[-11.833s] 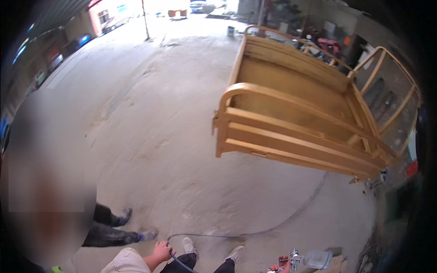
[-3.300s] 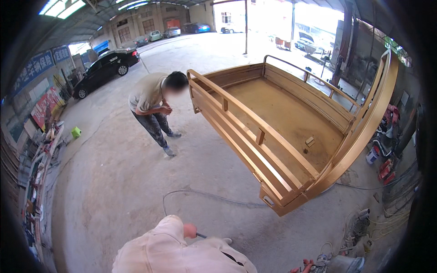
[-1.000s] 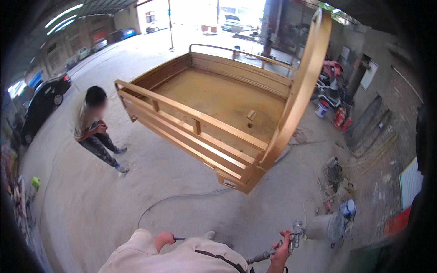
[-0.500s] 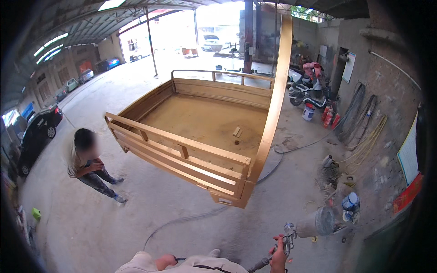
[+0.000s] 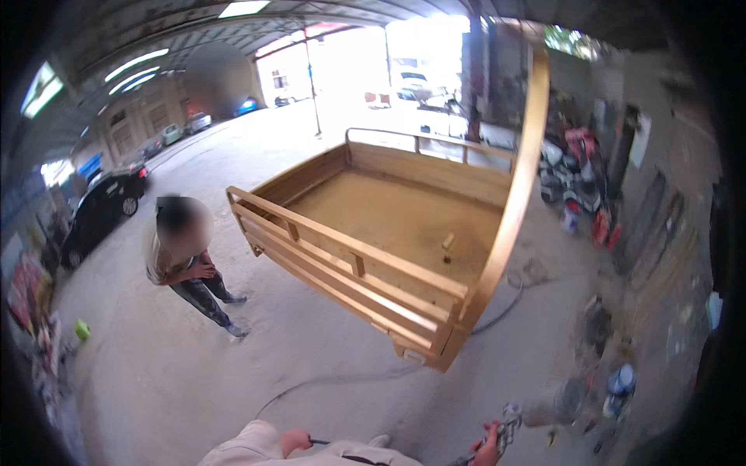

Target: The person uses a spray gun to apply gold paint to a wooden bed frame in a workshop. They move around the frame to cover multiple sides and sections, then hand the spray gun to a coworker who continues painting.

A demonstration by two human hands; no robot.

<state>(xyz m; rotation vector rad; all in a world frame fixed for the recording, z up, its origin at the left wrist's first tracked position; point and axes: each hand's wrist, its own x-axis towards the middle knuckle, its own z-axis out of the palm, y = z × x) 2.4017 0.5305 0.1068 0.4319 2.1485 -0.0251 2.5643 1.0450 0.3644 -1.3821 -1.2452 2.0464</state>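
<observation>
My right hand (image 5: 487,446) is at the lower right, its fingers wrapped around a metal spray gun (image 5: 509,423). The gun points away toward the right, and a grey bucket-like container (image 5: 571,400) shows just past it. Low in the middle, my left hand (image 5: 295,442) is closed on a dark hose (image 5: 319,442), of which only a short piece shows. In front of me stands a gold-coloured cargo bed (image 5: 404,210) with slatted side rails and a tall post at its near right corner. A small block (image 5: 448,241) lies on its floor.
Another person (image 5: 186,248) stands left of the cargo bed, hands together. A hose (image 5: 334,380) trails over the concrete floor. Along the right wall are a blue-and-white bucket (image 5: 620,386), red extinguishers (image 5: 604,230) and parked scooters (image 5: 571,182). A black car (image 5: 109,203) is at far left.
My view has turned left, so the cargo bed and the person sit further right in the picture. Both hands keep their hold.
</observation>
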